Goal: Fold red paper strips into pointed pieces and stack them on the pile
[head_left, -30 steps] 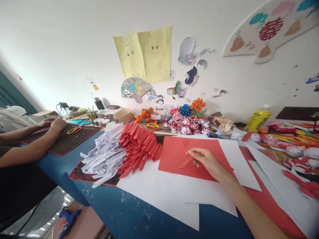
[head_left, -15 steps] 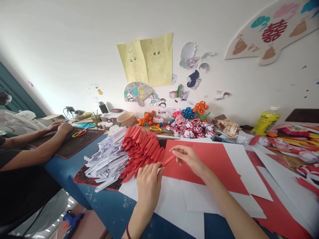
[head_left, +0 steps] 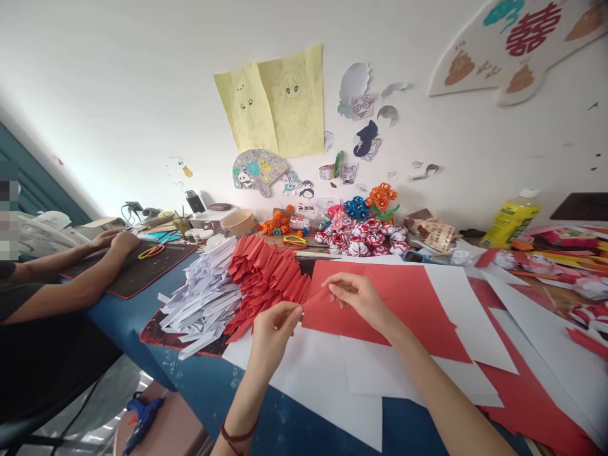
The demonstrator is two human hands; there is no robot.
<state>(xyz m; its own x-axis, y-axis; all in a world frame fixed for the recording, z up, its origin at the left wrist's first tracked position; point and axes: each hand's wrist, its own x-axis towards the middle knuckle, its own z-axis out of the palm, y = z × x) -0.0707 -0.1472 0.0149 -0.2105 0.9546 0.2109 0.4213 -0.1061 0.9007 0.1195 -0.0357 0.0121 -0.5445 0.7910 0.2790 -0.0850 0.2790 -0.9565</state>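
Raised since the earlier frame, the left hand [head_left: 275, 330] pinches a narrow red paper strip [head_left: 316, 303] opposite the right hand [head_left: 361, 300], apparently keeping it taut over the rectangular red paper sheet's [head_left: 403, 304] left part.

Wall [head_left: 142, 82]: I saw soft, diffuse brightness.
Floor [head_left: 108, 396]: I caught streaky white glare.
Frame edges: I noticed stretching.

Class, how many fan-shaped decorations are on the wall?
2: a small fan below the yellow drawings; a large fan at top right, partly out of view.
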